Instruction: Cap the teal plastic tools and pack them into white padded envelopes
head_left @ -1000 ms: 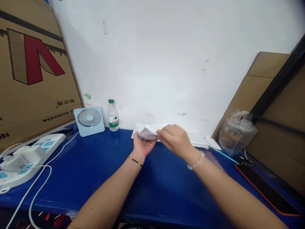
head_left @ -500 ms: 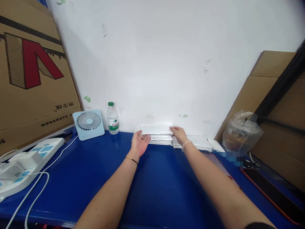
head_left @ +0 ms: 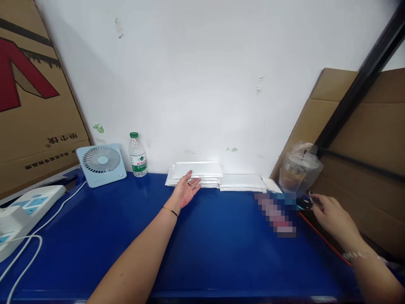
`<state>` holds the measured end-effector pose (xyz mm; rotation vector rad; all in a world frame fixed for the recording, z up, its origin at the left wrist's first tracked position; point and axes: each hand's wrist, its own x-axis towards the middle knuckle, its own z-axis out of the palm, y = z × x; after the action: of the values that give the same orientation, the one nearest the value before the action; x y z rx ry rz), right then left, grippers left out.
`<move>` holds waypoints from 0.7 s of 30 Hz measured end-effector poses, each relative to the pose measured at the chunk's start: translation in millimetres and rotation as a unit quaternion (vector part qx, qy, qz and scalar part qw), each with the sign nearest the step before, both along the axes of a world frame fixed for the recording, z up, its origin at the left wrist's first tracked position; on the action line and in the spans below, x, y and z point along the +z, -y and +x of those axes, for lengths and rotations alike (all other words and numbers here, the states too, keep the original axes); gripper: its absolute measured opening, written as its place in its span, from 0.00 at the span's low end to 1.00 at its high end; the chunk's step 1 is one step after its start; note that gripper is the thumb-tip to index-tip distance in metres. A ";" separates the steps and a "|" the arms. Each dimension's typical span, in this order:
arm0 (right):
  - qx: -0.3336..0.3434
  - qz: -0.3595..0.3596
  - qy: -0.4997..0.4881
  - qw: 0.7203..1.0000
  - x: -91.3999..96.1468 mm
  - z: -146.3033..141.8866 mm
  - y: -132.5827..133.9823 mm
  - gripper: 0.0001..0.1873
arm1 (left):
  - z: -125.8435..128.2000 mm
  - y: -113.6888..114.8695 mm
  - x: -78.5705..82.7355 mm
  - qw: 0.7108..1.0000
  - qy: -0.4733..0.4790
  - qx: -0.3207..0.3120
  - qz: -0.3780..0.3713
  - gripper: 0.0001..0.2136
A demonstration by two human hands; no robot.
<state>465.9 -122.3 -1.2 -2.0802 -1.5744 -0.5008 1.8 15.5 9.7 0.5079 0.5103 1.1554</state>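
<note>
A stack of flat white packets (head_left: pixel 198 169) lies against the wall at the back of the blue table. In front of its near edge my left hand (head_left: pixel 186 192) is open, palm turned up, holding nothing; its fingertips overlap the packets in view, and touch is unclear. Farther right, my right hand (head_left: pixel 333 219) is above the dark mat with the orange edge (head_left: pixel 321 234). Its fingers, blurred, point at small dark items (head_left: pixel 304 204) beside the bagged drink cup (head_left: pixel 297 171). I cannot make out whether they grip any of these.
More white packets (head_left: pixel 242 182) lie right of the stack. On the left are a light blue fan (head_left: pixel 103 164), a water bottle (head_left: pixel 138 156) and a power strip (head_left: pixel 34 204) with white cables. Cardboard (head_left: pixel 329 90) stands at the right; a pixelated patch covers part of the table.
My right hand has left the top packet and moved far right to the dark mat. The top packet now rests on the stack. My left hand stays open nearby; the view has turned right.
</note>
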 end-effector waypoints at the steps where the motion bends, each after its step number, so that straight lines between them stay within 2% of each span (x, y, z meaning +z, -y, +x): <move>1: -0.005 -0.035 0.018 0.999 -8.2 9.9 12.7 0.16 | 0.3 0.2 -0.3 1.000 -0.005 -0.008 0.007 0.19; 4: 0.013 -0.071 0.008 0.997 -23.0 21.5 36.4 0.15 | -0.8 1.6 0.0 0.999 -0.014 -0.028 0.026 0.21; 11: 0.021 -0.011 -0.095 0.995 -9.5 26.7 68.1 0.16 | -2.9 5.5 -1.1 0.996 -0.047 -0.050 0.049 0.21; 17: 0.010 0.009 -0.202 0.979 -19.2 28.3 96.6 0.19 | -0.9 4.2 -4.3 0.994 -0.083 -0.055 0.047 0.18; 21: 0.008 -0.007 -0.190 0.982 -21.6 29.0 98.7 0.19 | -1.8 3.3 -7.5 0.990 -0.103 -0.078 0.055 0.15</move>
<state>494.9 -221.0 -22.8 -2.0232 -1.3703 -0.0777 -0.1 12.2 2.2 0.7548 0.5757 0.9909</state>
